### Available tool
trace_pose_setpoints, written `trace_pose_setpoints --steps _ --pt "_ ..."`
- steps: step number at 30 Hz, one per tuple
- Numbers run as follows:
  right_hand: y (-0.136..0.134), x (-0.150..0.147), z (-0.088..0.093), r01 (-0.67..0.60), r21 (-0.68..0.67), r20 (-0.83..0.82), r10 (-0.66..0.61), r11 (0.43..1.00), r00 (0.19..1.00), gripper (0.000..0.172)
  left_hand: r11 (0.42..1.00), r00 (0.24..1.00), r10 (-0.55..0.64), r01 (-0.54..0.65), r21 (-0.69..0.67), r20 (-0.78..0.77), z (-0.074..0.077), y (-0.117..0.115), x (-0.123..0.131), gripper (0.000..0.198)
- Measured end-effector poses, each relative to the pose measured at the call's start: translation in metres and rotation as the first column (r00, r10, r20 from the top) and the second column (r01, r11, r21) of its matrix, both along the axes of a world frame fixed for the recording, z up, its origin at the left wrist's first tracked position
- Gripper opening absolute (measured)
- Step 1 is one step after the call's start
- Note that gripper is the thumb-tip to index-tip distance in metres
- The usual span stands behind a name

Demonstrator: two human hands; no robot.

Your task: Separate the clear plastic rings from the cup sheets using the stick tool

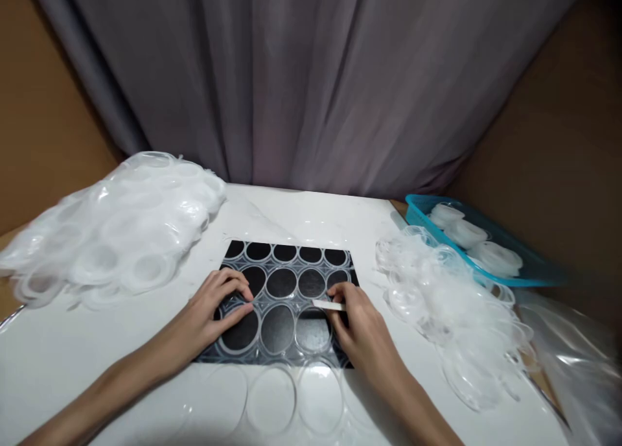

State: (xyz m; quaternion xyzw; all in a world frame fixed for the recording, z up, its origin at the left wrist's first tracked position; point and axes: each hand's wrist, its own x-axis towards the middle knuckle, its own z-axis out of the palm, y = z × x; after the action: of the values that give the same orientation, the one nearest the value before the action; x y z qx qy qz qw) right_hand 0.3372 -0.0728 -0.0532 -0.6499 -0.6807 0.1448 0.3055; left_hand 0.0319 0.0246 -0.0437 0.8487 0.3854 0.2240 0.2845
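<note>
A clear plastic sheet (297, 394) with rows of round, white-rimmed shapes lies over a black rectangular mat (346, 360) and reaches past its near edge. My left hand (221, 310) rests on the sheet's left side, thumb and fingertips drawn together in a pinch on the plastic between two circles. Toward the sheet's right side, my right hand (357, 319) is closed around a thin, flat white tool (328, 305). Its tip points left, low over a gap between circles. The tool's other end is hidden in my fingers.
A heap of translucent white ring-shaped pieces (131, 232) lies at left. Clear plastic scraps (447, 303) are piled at right. Behind them, a blue basket (534, 281) holds stacks of round white pieces (495, 258). A grey curtain (311, 89) hangs behind the white table (311, 206).
</note>
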Motion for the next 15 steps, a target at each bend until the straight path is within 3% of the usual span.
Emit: trace_pose_setpoints --steps 5,15 --pt "-0.005 -0.001 -0.005 0.018 0.037 0.047 -0.020 0.999 0.999 0.011 1.000 0.998 -0.001 0.000 -0.014 -0.067 0.005 -0.013 0.003 0.023" --pt "-0.008 0.007 -0.001 0.036 0.075 0.009 -0.037 0.997 0.999 0.016 0.999 0.995 0.031 -0.027 0.043 -0.093 0.016 -0.023 0.011 0.024"
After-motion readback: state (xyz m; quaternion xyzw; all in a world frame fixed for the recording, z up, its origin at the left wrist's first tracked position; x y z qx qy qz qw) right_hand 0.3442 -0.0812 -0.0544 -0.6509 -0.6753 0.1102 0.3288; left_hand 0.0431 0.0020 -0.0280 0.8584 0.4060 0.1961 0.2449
